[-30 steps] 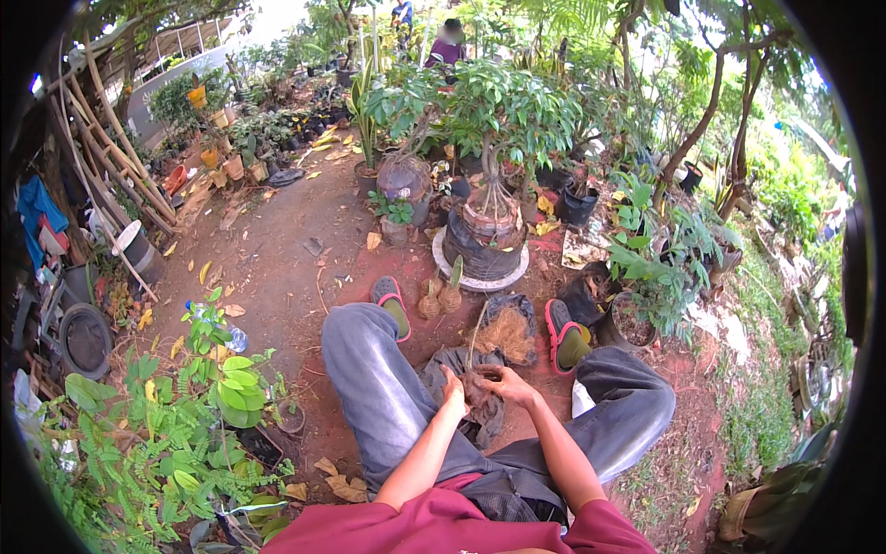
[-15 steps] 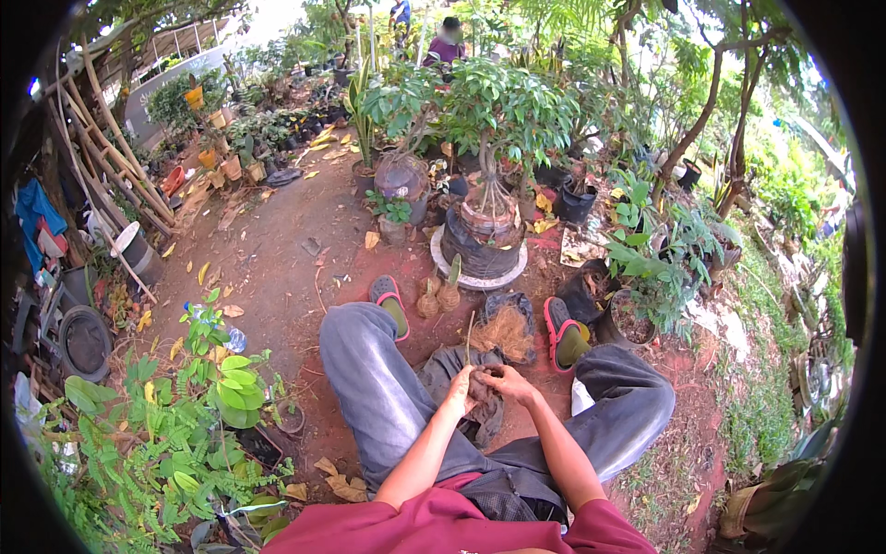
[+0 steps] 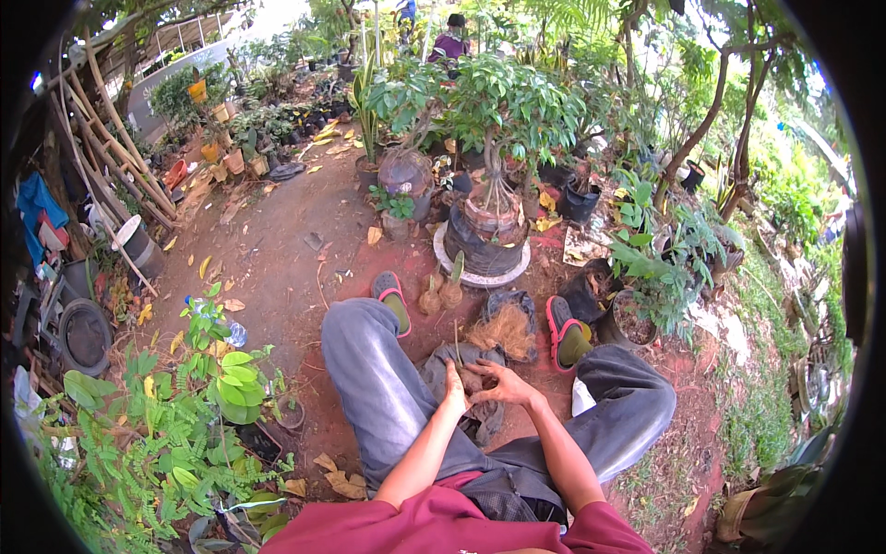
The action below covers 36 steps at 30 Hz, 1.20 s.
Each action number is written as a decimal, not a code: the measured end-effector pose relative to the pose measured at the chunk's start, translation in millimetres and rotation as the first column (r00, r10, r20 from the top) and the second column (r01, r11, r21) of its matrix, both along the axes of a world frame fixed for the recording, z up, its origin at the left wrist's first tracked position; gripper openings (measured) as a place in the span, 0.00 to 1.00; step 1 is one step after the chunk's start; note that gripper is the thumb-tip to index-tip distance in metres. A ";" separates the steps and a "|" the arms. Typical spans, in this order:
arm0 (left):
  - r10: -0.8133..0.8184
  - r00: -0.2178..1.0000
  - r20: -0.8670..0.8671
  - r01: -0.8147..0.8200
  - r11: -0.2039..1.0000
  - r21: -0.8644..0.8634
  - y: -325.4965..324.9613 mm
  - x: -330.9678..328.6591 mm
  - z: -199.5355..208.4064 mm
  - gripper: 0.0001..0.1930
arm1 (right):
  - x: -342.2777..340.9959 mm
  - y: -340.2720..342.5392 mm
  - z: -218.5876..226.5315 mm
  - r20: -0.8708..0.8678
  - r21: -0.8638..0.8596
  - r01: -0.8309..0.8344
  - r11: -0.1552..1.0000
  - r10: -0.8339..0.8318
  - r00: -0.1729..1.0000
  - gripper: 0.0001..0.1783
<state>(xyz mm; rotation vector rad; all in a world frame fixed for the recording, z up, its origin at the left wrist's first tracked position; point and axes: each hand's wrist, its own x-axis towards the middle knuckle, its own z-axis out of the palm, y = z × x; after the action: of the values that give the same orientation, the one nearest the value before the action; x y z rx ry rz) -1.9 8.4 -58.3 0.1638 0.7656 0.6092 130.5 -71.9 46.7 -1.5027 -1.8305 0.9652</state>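
Note:
Between my legs, low over a crumpled dark grey plastic bag (image 3: 494, 423), my hands hold a brown root ball (image 3: 472, 380). A thin, pale stem (image 3: 457, 337) rises from it. My left hand (image 3: 454, 390) supports it from the left, its fingers partly hidden. My right hand (image 3: 506, 384) curves around the right side, with fingers on the far side and thumb on the near side. Just beyond lies a heap of tan coconut fibre (image 3: 506, 331) on a black plastic bag. Two round-based seedlings (image 3: 450, 294) rest on the ground past my left shoe.
A large potted tree (image 3: 489, 217) stands ahead on a round pale base. Leafy plants (image 3: 148, 443) crowd my left, and potted greenery (image 3: 660, 245) stands at right. Bamboo poles (image 3: 115, 138) lean at far left. Another person (image 3: 449, 42) is in the background among plants.
The stem has gone from leaning right to nearly upright and shifted slightly left. My right hand's fingers have spread wider from its thumb around the root ball.

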 end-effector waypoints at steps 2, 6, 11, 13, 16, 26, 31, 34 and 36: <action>-0.003 1.000 0.010 0.004 0.999 -0.036 -4.9 -1.3 16.5 0.30 | -2.6 -1.2 3.2 0.016 0.025 -0.019 0.999 0.019 1.000 0.46; -0.027 0.993 -0.113 0.036 0.996 0.080 -6.3 -2.5 20.5 0.27 | -3.6 -2.4 9.1 0.108 0.039 -0.020 0.999 0.015 0.994 0.47; -0.057 0.992 -0.113 0.057 0.998 -0.001 0.6 1.3 5.3 0.26 | -1.2 -3.4 10.0 0.044 0.061 -0.002 0.998 -0.001 0.999 0.45; -0.079 0.994 -0.082 0.083 0.996 0.045 2.1 0.9 10.3 0.26 | -0.8 -3.6 9.2 0.060 0.092 0.015 0.996 -0.021 0.998 0.44; -0.098 0.989 -0.106 0.102 0.994 0.027 1.3 -2.8 25.0 0.26 | -1.5 -3.4 8.0 0.047 0.084 0.024 0.996 -0.028 0.998 0.44; -0.107 0.984 -0.142 0.120 0.989 0.089 4.4 -3.4 11.4 0.18 | -2.1 -4.9 2.2 0.060 0.134 0.111 0.985 -0.120 0.991 0.36; -0.044 0.997 -0.070 0.050 0.995 0.086 6.0 -2.7 22.1 0.18 | -10.5 -5.0 6.6 -0.014 0.195 0.154 0.968 -0.154 0.988 0.34; 0.011 0.999 -0.050 -0.008 0.998 0.070 7.6 -7.5 29.0 0.17 | -15.9 -2.5 -1.0 -0.410 -0.071 0.238 0.969 -0.246 0.878 0.29; 0.104 0.994 -0.035 -0.099 0.988 0.122 10.3 -10.0 31.6 0.16 | -7.2 5.2 -13.2 -0.504 -0.163 0.281 0.946 -0.325 0.800 0.26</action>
<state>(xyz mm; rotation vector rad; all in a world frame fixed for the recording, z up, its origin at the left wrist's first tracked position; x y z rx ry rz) -11.9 18.7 -26.7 0.2497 0.7806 0.7515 123.3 -66.7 33.5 -1.3474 -1.1318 1.1564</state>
